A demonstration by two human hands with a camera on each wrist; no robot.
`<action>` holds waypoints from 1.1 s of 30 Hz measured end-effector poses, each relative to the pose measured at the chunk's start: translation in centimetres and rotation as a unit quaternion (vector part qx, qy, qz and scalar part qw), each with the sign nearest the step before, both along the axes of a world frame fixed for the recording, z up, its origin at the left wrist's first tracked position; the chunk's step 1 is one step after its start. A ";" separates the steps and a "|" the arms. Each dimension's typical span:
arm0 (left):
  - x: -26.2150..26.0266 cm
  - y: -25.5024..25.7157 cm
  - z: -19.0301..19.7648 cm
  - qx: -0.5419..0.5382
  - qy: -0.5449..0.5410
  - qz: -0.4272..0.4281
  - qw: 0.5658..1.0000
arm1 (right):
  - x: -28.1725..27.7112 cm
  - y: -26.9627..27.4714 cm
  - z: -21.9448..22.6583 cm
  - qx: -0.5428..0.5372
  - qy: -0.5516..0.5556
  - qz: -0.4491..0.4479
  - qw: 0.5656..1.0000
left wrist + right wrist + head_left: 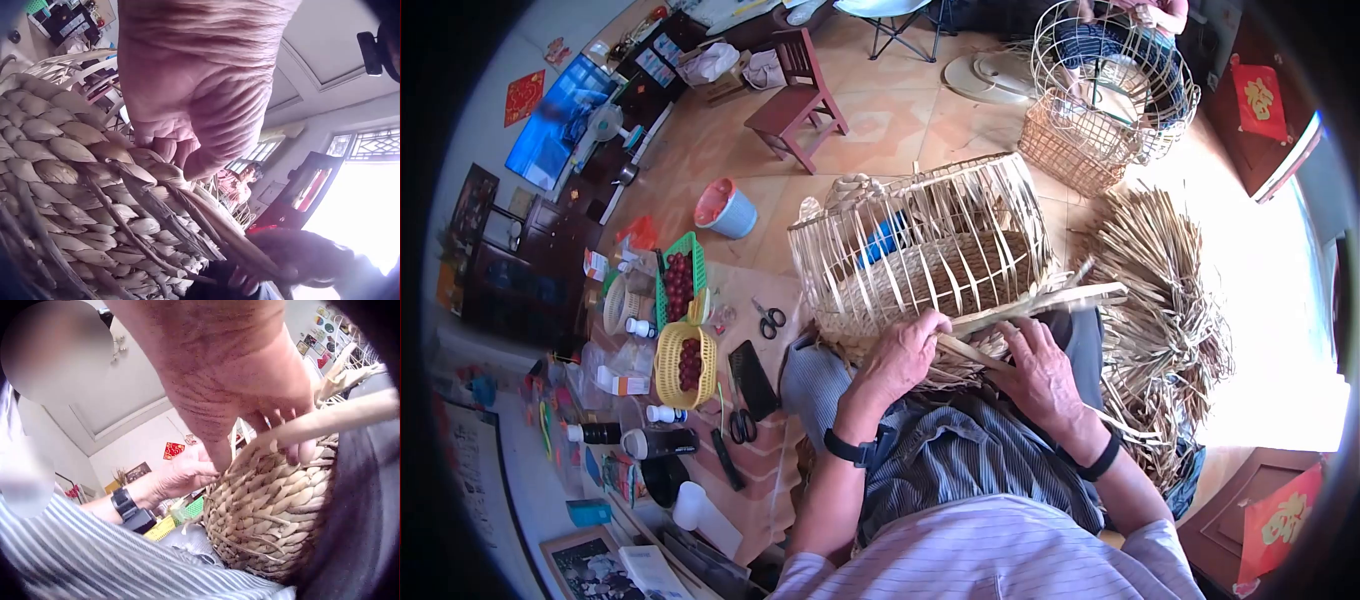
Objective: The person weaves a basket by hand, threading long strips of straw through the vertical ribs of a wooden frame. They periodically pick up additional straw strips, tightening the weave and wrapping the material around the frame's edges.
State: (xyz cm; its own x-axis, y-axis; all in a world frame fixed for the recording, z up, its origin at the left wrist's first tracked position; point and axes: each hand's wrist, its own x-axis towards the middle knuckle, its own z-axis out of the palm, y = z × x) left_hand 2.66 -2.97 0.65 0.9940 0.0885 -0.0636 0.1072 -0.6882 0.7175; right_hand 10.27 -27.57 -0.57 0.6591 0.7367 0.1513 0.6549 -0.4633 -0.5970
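A half-woven basket [69, 150] of thick dried-leaf braid lies tilted across the person's lap, its bare pale stakes [920, 205] standing out toward the far side. The left hand [903, 352] pinches the near woven edge between thumb and curled fingers. To its right, the right hand [1040, 370] holds a long dried-leaf strand [350, 415], which runs across its fingers along the weave. Loose strand ends stick out around the woven wall in the left wrist view. Something blue [883, 240] shows through the stakes.
A heap of dried leaf strands [1155, 290] lies on the right. Left are scissors [769, 318], a dark cleaver-like blade [753, 378], a yellow basket [662, 366] and green basket [662, 300] of red fruit, and a bin [730, 213]. Ahead, another person sits behind wire frames [1090, 140].
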 end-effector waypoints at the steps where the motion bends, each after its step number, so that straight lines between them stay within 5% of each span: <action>1: 0.0 -0.2 0.3 0.021 0.018 -0.003 1.000 | -0.1 0.4 -0.5 -0.005 -0.030 -0.002 1.000; 10: -0.7 -0.7 -0.7 0.104 -0.099 -0.021 0.989 | 0.2 2.6 -2.3 -0.032 -0.180 0.025 0.983; 18: -1.0 -0.5 -1.1 0.052 -0.061 -0.023 0.997 | -0.4 3.7 -2.8 -0.076 -0.193 0.065 0.976; 24: -0.9 -1.1 -2.8 0.028 -0.083 0.032 0.996 | -0.4 3.4 -4.7 -0.098 0.008 0.024 0.995; 25: -0.8 -0.9 -3.2 0.066 -0.143 0.014 0.987 | -0.1 2.8 -5.3 -0.015 0.045 0.046 0.998; 26: -0.9 -1.0 -3.8 0.056 -0.085 0.043 0.994 | 0.6 2.2 -5.3 0.000 0.133 0.069 0.989; 27: -1.0 -1.1 -3.2 0.068 -0.095 0.038 0.992 | 0.9 1.7 -0.6 -0.007 0.389 0.050 0.920; 28: -1.1 -1.3 -2.2 0.065 -0.055 0.035 0.996 | 1.6 1.0 1.4 -0.023 0.524 0.044 0.851; 30: -1.0 -0.8 -3.9 0.106 -0.181 -0.003 0.978 | 2.5 -0.2 5.1 -0.031 0.602 0.063 0.795; 33: -0.8 -1.5 -4.4 0.100 -0.205 0.023 0.973 | 3.0 -1.8 8.1 0.029 0.618 0.055 0.784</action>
State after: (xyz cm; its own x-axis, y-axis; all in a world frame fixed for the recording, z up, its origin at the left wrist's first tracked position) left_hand 1.89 -4.45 -3.77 0.9272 0.1035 0.3599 -0.1255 -0.8197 0.5589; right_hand 13.28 -29.42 7.51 0.2615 0.8149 -0.5173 -0.4060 -0.3934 -0.8249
